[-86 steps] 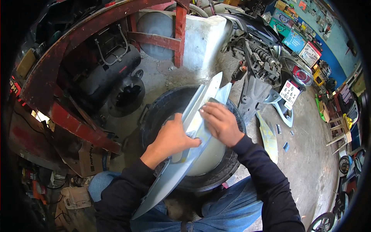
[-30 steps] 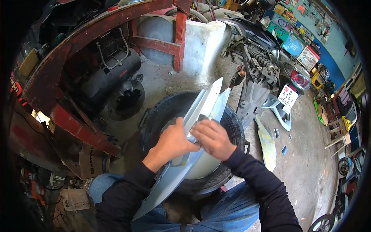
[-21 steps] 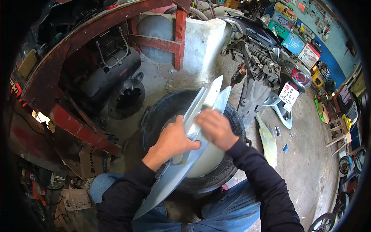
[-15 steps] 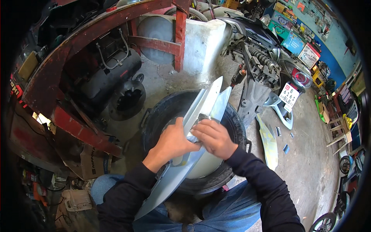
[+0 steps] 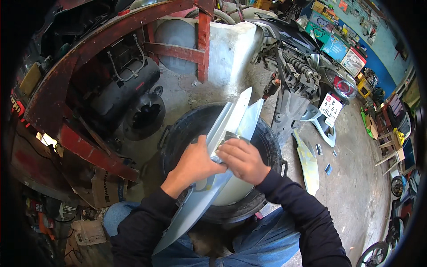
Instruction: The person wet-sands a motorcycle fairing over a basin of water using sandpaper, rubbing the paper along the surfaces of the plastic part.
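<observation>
A long white and pale-blue plastic body panel (image 5: 191, 217) slants across a round black tub (image 5: 177, 126) that holds milky liquid (image 5: 232, 192). My left hand (image 5: 192, 163) grips the panel's left side, fingers bent over it. My right hand (image 5: 242, 162) presses a small dark grey piece (image 5: 232, 138), maybe an abrasive pad or sheet, against the panel's middle, fingers curled over it; most of the piece is hidden.
A partly stripped motorcycle (image 5: 300, 66) stands behind the tub, with another painted panel (image 5: 306, 162) and small scraps on the floor. Left are a red frame (image 5: 93, 151), a black tank (image 5: 124, 80) and cardboard (image 5: 106, 191). Shelves (image 5: 338, 49) and chairs (image 5: 387, 147) line the right.
My right hand has moved back and forth along the panel with the small dark piece, now lower than at first. My left hand keeps its grip; the view has shifted slightly.
</observation>
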Motion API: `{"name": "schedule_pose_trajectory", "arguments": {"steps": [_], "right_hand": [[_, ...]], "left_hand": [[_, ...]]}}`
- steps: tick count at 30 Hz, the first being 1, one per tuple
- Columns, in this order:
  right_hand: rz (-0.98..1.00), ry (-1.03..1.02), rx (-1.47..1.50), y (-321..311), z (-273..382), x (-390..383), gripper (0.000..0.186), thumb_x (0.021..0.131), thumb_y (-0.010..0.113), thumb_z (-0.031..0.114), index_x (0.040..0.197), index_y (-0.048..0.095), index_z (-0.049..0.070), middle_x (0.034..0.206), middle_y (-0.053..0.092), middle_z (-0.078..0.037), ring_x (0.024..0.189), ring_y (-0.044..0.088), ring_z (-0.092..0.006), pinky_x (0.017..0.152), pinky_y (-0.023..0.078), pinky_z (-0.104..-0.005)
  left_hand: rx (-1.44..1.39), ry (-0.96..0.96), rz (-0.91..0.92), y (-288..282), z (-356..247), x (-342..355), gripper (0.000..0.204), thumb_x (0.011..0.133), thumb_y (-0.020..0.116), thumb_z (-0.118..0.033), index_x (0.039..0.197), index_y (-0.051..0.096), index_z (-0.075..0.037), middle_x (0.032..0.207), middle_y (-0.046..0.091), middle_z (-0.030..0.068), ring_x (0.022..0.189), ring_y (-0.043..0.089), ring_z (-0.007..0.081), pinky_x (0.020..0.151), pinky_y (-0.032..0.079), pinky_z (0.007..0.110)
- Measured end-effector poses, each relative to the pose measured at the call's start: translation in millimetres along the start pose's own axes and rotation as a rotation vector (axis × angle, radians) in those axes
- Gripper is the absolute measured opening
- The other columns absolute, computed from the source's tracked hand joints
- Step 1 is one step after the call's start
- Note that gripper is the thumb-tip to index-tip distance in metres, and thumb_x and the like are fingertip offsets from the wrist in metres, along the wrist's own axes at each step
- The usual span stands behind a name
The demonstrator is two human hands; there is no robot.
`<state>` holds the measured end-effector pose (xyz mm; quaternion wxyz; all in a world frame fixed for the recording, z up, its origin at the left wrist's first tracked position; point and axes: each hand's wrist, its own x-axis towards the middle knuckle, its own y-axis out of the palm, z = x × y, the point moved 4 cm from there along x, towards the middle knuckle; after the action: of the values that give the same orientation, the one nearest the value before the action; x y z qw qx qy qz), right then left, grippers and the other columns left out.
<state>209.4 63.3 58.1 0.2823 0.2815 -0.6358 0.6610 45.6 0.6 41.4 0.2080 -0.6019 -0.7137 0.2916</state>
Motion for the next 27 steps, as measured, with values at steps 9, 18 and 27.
{"name": "schedule_pose_trajectory", "arguments": {"steps": [9, 18, 27], "right_hand": [[-0.009, 0.029, -0.038, -4.3, -16.5, 0.7, 0.037, 0.075, 0.073, 0.003, 0.111, 0.073, 0.000, 0.113, 0.072, -0.012, 0.107, 0.069, -0.0330, 0.089, 0.058, -0.0427], [0.000, 0.066, -0.116, -4.5, -31.8, 5.4, 0.038, 0.073, 0.073, 0.004, 0.111, 0.074, 0.002, 0.114, 0.073, -0.009, 0.110, 0.069, -0.0295, 0.084, 0.060, -0.0400], [0.025, 0.099, -0.055, 0.6, -20.3, -5.1, 0.040, 0.078, 0.073, 0.001, 0.118, 0.074, 0.003, 0.120, 0.073, -0.012, 0.119, 0.070, -0.0314, 0.096, 0.060, -0.0413]], "left_hand": [[0.010, -0.046, 0.034, 1.6, -3.9, 2.1, 0.088, 0.064, 0.090, -0.037, 0.124, 0.051, 0.013, 0.103, 0.072, 0.0327, 0.098, 0.075, 0.0439, 0.087, 0.060, 0.045], [0.029, -0.059, 0.037, -0.5, -2.7, 5.4, 0.089, 0.064, 0.088, -0.040, 0.124, 0.051, 0.015, 0.105, 0.071, 0.0362, 0.099, 0.074, 0.0464, 0.090, 0.059, 0.046], [0.036, -0.078, 0.056, 0.0, -1.6, -2.7, 0.086, 0.066, 0.088, -0.038, 0.123, 0.051, 0.015, 0.104, 0.071, 0.0345, 0.099, 0.074, 0.0467, 0.088, 0.059, 0.046]]}}
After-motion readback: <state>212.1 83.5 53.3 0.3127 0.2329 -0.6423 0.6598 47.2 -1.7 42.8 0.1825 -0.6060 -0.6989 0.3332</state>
